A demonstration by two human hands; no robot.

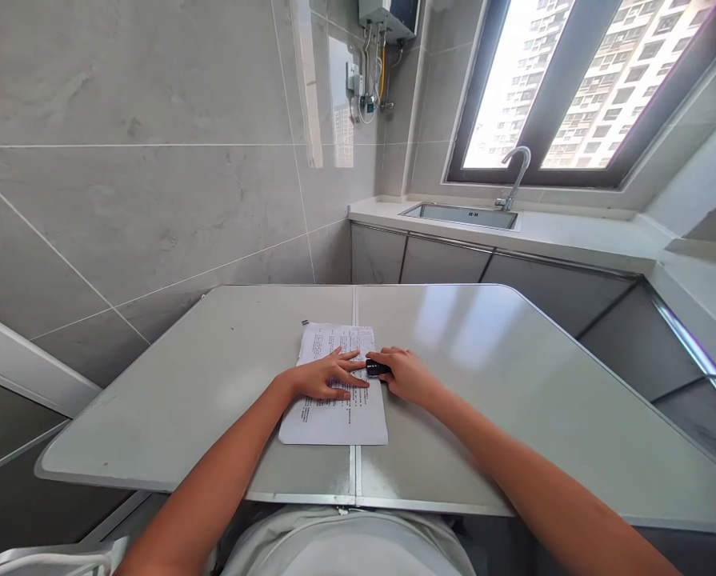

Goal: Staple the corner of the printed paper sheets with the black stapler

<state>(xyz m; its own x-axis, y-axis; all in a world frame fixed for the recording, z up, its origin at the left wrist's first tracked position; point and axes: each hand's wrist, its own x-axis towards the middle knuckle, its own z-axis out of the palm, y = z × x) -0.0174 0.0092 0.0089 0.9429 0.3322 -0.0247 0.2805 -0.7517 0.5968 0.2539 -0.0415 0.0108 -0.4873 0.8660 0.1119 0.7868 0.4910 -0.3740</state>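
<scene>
A stack of printed white paper [337, 416] lies on the grey table [202, 384] in front of me. My left hand [327, 376] rests flat on the sheets, fingers stretched out to the right. My right hand [406, 374] sits at the paper's right edge, its fingers curled round a small black object [374, 368], possibly a stapler or clip, which touches the edge of the sheets. The fingertips of both hands almost meet over it.
A counter with a steel sink [462, 214] and tap [517, 172] runs along the far wall under a window [574, 88]. Grey tiled wall [142, 184] stands on the left. A seam [355, 320] splits the tabletop down the middle.
</scene>
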